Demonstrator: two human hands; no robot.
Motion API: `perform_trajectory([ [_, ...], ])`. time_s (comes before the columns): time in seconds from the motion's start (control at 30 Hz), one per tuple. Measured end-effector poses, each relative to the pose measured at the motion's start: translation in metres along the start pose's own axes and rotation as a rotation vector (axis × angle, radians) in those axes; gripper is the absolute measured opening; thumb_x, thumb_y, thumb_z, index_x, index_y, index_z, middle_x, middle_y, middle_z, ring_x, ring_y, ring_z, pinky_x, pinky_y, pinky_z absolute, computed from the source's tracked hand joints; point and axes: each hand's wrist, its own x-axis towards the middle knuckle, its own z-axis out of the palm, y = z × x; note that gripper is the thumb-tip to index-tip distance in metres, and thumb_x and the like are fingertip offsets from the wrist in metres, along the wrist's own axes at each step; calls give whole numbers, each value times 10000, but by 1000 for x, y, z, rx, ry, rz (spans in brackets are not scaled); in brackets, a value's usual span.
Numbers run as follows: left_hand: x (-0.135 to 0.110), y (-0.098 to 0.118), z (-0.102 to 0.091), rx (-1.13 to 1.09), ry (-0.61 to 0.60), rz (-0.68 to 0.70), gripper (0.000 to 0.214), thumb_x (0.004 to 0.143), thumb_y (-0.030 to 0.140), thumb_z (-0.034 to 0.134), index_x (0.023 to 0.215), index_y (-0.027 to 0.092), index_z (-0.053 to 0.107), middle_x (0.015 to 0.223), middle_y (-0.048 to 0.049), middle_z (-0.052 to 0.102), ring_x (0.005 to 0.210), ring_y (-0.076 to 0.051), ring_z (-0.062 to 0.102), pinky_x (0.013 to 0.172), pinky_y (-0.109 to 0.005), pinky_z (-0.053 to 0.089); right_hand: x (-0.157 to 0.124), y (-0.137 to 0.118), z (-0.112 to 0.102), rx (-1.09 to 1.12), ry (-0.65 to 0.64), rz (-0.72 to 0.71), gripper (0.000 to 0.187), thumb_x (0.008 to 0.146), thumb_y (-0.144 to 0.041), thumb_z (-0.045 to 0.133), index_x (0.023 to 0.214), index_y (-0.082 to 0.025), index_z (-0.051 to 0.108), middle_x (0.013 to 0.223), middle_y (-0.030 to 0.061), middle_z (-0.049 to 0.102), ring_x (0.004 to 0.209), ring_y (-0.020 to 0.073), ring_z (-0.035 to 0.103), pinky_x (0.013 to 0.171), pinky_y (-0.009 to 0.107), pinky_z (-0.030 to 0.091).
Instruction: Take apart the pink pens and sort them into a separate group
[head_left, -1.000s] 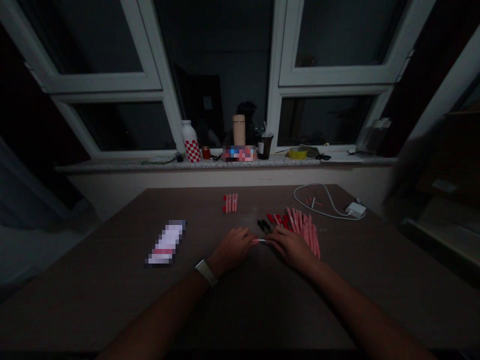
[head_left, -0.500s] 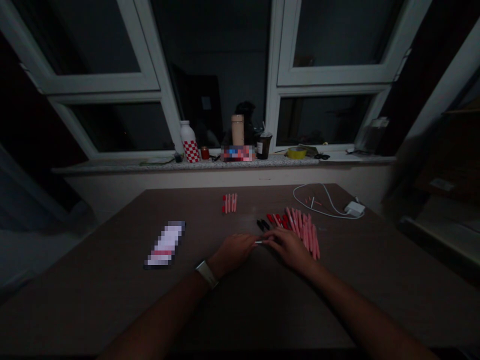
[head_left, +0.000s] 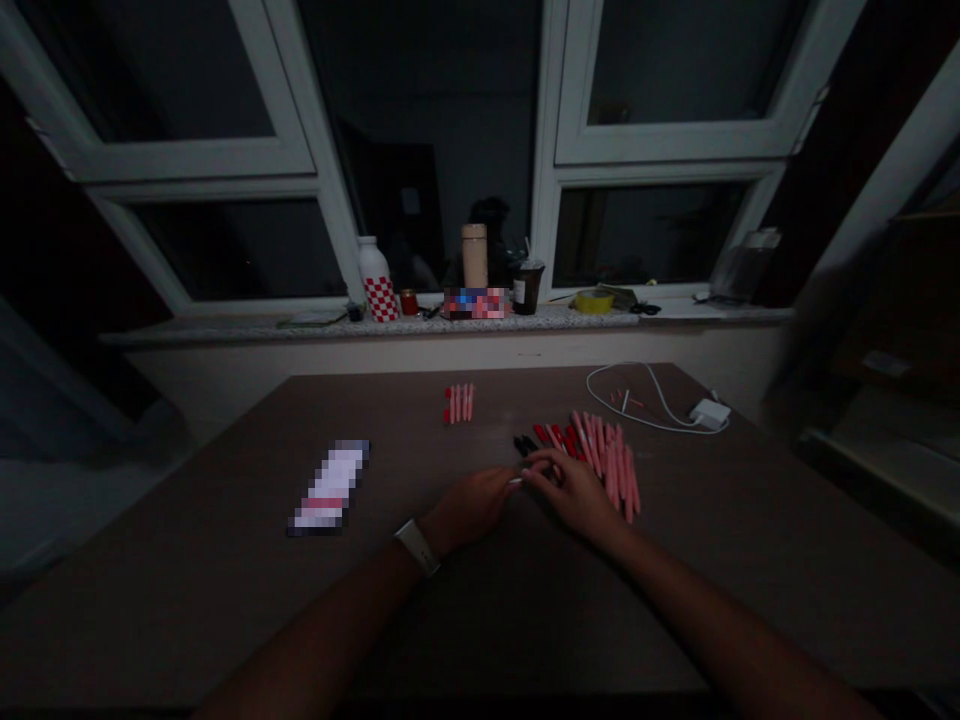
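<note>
A thin white rod (head_left: 515, 481), possibly a pen part, shows between my two hands over the middle of the table. My left hand (head_left: 472, 508), with a pale watch band at the wrist, pinches its left end. At the other end, the thumb and fingertips of my right hand (head_left: 579, 498) close on it, and the fingers hide most of that end. Just beyond my right hand lie a fanned group of pink pens (head_left: 613, 462), several red caps (head_left: 571, 442) and some black caps (head_left: 526, 444).
A small row of pink pens (head_left: 462, 403) lies farther back. To the left is a phone (head_left: 330, 488). A white charger (head_left: 709, 414) with a looped cable lies at the back right. Bottles, a cup (head_left: 528, 288) and yellow tape (head_left: 594, 301) stand along the windowsill (head_left: 300, 328).
My hands have come slightly closer together, and less of the white rod shows between them. The pens, caps and phone stay in place; the view has shifted a little.
</note>
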Motion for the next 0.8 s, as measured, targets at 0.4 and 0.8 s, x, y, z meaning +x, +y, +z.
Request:
perform_trajectory([
  [0.4, 1, -2, 2, 31, 52, -19, 320, 1027, 315, 236, 990, 178, 523, 924, -43, 602, 825, -151, 585, 761, -282, 467, 17, 24, 8, 958, 81, 355, 343, 736, -451, 720, 946, -190, 651, 1014, 104, 727, 626, 150, 583, 575, 281, 411],
  [0.8, 1, 4, 2, -4, -11, 17, 317, 1026, 297, 235, 1015, 173, 527, 965, -56, 602, 873, -158, 587, 810, -298, 480, 13, 13, 6, 1097, 87, 338, 292, 732, -435, 773, 716, -211, 586, 762, 47, 685, 1038, 230, 608, 694, 263, 428],
])
